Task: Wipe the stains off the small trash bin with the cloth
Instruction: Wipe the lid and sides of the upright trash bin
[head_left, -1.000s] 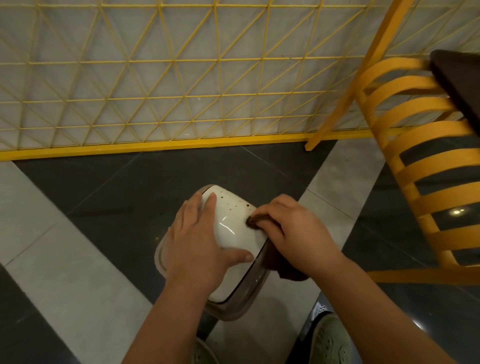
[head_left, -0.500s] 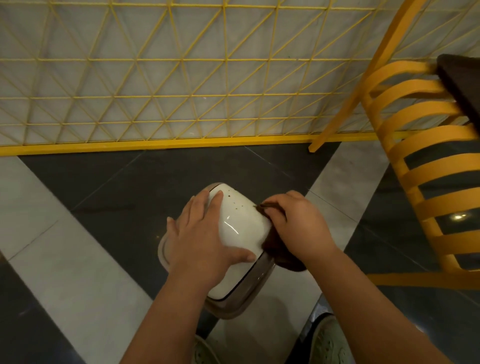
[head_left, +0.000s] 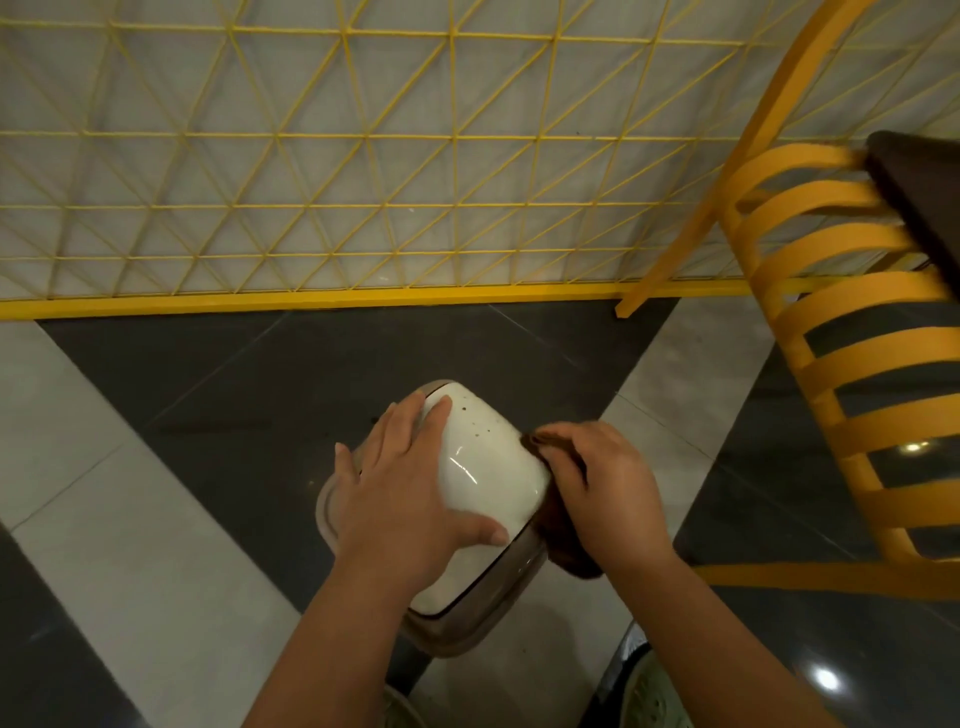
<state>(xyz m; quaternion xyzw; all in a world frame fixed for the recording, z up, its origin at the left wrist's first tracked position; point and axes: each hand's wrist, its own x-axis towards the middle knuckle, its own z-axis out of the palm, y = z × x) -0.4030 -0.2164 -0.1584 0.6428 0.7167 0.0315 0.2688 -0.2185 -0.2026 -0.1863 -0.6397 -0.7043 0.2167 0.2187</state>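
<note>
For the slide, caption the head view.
Left hand steadies the speckled white bin; right hand grips the brown cloth.

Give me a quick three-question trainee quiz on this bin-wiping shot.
1. True or false: the left hand rests flat on the bin.
2. Which hand holds the cloth? A) left B) right C) neither
3. Fill in: small brown ____ show on the bin's far end, away from the person.

Key: 1 true; 2 B, the right hand; 3 specks.
</note>
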